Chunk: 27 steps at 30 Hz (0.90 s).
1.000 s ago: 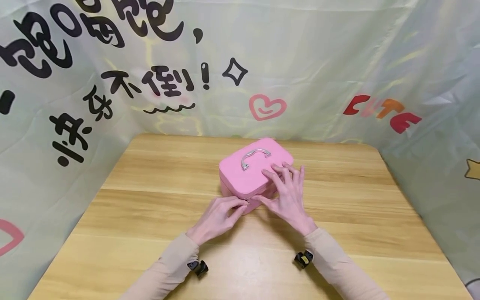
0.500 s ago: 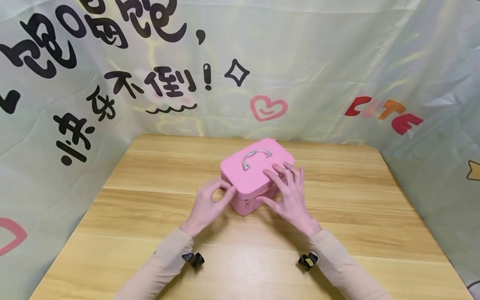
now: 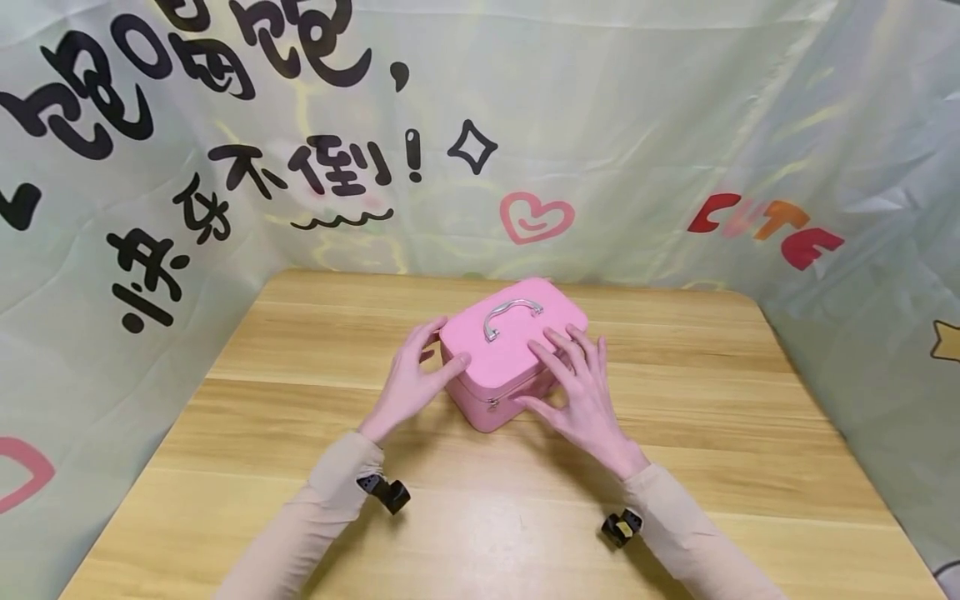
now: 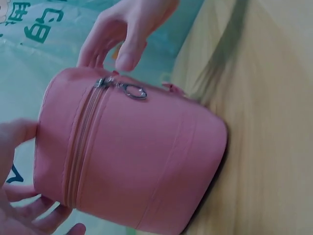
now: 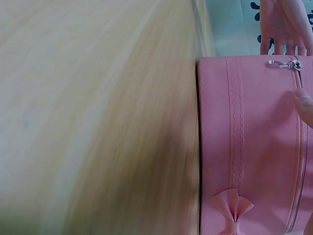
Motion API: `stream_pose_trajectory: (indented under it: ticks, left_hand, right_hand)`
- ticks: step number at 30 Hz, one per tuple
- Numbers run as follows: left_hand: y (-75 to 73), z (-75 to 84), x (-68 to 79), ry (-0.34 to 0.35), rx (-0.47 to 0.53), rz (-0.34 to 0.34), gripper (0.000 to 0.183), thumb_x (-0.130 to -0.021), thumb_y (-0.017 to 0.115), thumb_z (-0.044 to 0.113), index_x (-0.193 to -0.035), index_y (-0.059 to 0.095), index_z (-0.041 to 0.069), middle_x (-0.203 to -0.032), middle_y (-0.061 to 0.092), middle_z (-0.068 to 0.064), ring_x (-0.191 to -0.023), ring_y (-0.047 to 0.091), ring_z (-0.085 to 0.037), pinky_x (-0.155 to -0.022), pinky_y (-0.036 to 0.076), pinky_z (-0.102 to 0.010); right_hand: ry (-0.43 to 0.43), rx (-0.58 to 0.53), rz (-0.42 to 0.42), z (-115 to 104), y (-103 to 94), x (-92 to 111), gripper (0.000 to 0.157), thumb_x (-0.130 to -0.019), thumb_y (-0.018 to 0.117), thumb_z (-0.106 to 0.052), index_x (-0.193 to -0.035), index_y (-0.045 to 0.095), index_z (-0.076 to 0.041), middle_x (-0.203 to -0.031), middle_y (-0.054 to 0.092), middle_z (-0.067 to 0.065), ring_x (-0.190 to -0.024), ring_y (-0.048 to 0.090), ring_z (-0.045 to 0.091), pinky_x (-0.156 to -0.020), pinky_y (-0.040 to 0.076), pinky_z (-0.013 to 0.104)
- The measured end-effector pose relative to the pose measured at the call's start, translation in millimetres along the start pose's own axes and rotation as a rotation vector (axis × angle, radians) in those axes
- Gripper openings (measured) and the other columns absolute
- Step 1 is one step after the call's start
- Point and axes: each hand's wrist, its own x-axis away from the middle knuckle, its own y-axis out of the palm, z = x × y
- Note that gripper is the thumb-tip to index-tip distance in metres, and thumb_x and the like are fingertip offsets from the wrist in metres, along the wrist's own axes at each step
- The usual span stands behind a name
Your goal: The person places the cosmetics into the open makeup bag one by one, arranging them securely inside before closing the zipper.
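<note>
A pink zip-up cosmetic case (image 3: 491,358) with a silver handle (image 3: 510,315) on its lid stands on the wooden table (image 3: 315,392), lid down. My left hand (image 3: 408,379) holds the lid's left end, thumb on the top edge and fingers along the side; some fingertips are hidden in the head view. My right hand (image 3: 581,396) grips the near right edge, fingers spread on the lid and thumb at the front wall. A metal zipper pull (image 4: 133,91) hangs at the near corner, apart from both hands. A pink bow (image 5: 232,208) decorates the front.
A printed cloth (image 3: 637,142) with black characters and a heart surrounds the table at the back and sides. Black wrist cameras (image 3: 386,492) sit on both sleeves, just above the tabletop.
My left hand has let go of the zipper pull at the near corner and moved left and away, round the lid's left end. The right hand stays in about the same place.
</note>
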Motion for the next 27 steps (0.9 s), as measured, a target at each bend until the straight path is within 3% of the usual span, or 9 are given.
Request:
stream_pose_trajectory:
  ticks: [2, 5, 8, 10, 13, 16, 18, 23, 27]
  left_hand:
    - [-2.3, -0.2, -3.5, -0.017, 0.005, -0.049, 0.076, -0.088, 0.078, 0.029, -0.15, 0.043, 0.003, -0.152, 0.049, -0.014, -0.14, 0.05, -0.032, -0.118, 0.04, -0.048]
    - [-3.8, -0.1, -8.4, -0.052, 0.011, -0.099, 0.082, -0.086, 0.08, 0.032, -0.152, 0.04, 0.005, -0.155, 0.047, -0.013, -0.143, 0.047, -0.03, -0.121, 0.037, -0.046]
    - [-3.9, 1.1, -11.4, -0.084, 0.022, -0.113, 0.083, -0.085, 0.08, 0.033, -0.153, 0.039, 0.006, -0.154, 0.049, -0.015, -0.142, 0.048, -0.03, -0.12, 0.037, -0.045]
    - [-3.4, 1.8, -12.4, -0.098, 0.035, -0.101, 0.081, -0.086, 0.079, 0.032, -0.152, 0.04, 0.005, -0.151, 0.052, -0.017, -0.139, 0.051, -0.032, -0.119, 0.04, -0.047]
    - [-1.5, 4.4, -12.7, -0.109, 0.027, -0.077, 0.079, -0.085, 0.08, 0.032, -0.15, 0.044, 0.004, -0.145, 0.058, -0.018, -0.134, 0.056, -0.034, -0.115, 0.043, -0.05]
    - [1.4, 6.1, -13.4, -0.123, 0.007, -0.071, 0.08, -0.084, 0.08, 0.035, -0.149, 0.044, 0.004, -0.142, 0.06, -0.017, -0.131, 0.057, -0.034, -0.112, 0.046, -0.051]
    - [2.6, 7.2, -13.6, -0.132, -0.003, -0.075, 0.081, -0.084, 0.08, 0.037, -0.149, 0.043, 0.005, -0.141, 0.06, -0.015, -0.131, 0.057, -0.033, -0.111, 0.046, -0.05]
    - [4.0, 7.4, -14.9, -0.131, 0.018, -0.084, 0.078, -0.085, 0.08, 0.036, -0.148, 0.045, 0.006, -0.137, 0.062, -0.014, -0.129, 0.058, -0.03, -0.111, 0.047, -0.047]
    - [4.1, 7.9, -16.0, -0.113, 0.039, -0.093, 0.075, -0.085, 0.08, 0.033, -0.146, 0.046, 0.006, -0.133, 0.064, -0.014, -0.125, 0.06, -0.028, -0.107, 0.05, -0.045]
  right_hand:
    - [-0.005, -0.037, 0.026, 0, -0.2, 1, 0.078, -0.067, 0.087, -0.034, -0.138, 0.06, -0.013, -0.146, 0.05, 0.019, -0.142, 0.033, 0.045, -0.119, 0.006, 0.074]
    - [-0.011, -0.097, 0.106, -2, 0.7, 5, 0.063, -0.071, 0.087, -0.028, -0.126, 0.065, -0.006, -0.135, 0.054, 0.023, -0.131, 0.04, 0.045, -0.121, 0.019, 0.059]
    - [-0.017, -0.114, 0.158, -7, 1.2, 9, 0.037, -0.077, 0.084, -0.026, -0.102, 0.069, -0.003, -0.11, 0.064, 0.018, -0.107, 0.052, 0.036, -0.103, 0.038, 0.041]
    - [-0.014, -0.101, 0.121, -12, 1.2, 11, 0.026, -0.083, 0.08, -0.028, -0.087, 0.068, -0.006, -0.089, 0.067, 0.009, -0.087, 0.058, 0.025, -0.086, 0.045, 0.029]
    - [0.026, -0.071, -0.034, -23, 1.0, 13, 0.025, -0.088, 0.076, -0.034, -0.077, 0.068, -0.014, -0.069, 0.064, -0.004, -0.062, 0.055, 0.008, -0.06, 0.044, 0.016]
    - [0.062, -0.043, -0.173, -34, 3.9, 13, 0.023, -0.087, 0.077, -0.037, -0.078, 0.071, -0.016, -0.065, 0.063, -0.007, -0.054, 0.053, 0.005, -0.052, 0.039, 0.011]
    - [0.063, -0.03, -0.211, -41, 7.7, 11, 0.022, -0.084, 0.08, -0.037, -0.08, 0.072, -0.016, -0.067, 0.065, -0.006, -0.054, 0.054, 0.005, -0.052, 0.038, 0.01]
    - [0.03, -0.011, -0.159, -51, 18.8, 8, 0.024, -0.078, 0.085, -0.033, -0.075, 0.07, -0.014, -0.066, 0.065, -0.004, -0.053, 0.05, 0.002, -0.05, 0.036, 0.009]
    - [0.011, -0.021, -0.1, -51, 23.8, 7, 0.017, -0.079, 0.084, -0.021, -0.073, 0.071, -0.012, -0.064, 0.064, -0.003, -0.054, 0.049, 0.002, -0.05, 0.036, 0.01]
